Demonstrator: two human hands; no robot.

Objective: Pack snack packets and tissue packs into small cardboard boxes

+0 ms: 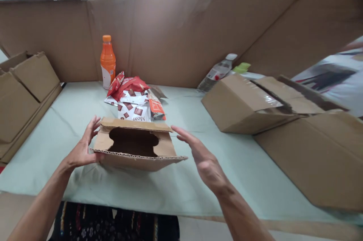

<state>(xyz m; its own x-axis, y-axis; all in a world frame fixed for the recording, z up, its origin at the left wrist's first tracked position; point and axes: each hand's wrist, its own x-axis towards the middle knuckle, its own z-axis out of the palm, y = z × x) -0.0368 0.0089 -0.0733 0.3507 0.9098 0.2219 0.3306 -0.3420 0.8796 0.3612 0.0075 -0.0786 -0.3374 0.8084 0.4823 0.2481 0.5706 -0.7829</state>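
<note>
The small cardboard box (pixel 133 162) is parked just on the near side of the snack packets (pixel 132 99), mouth up, with flaps (pixel 136 125) sticking out along its long edges. Its left end is cupped by the left hand (pixel 82 149), thumb laid against it; how hard it's squeezed can't be told. The right hand (pixel 205 163) is held nearer than the packets and off to their right, fingers spread, nothing grasped; whether the box is brushed by a fingertip is hard to tell. Honestly, an even hold low on both ends seems best: flaps could be bent if pulled, and with a one-sided push the packets might get bumped.
</note>
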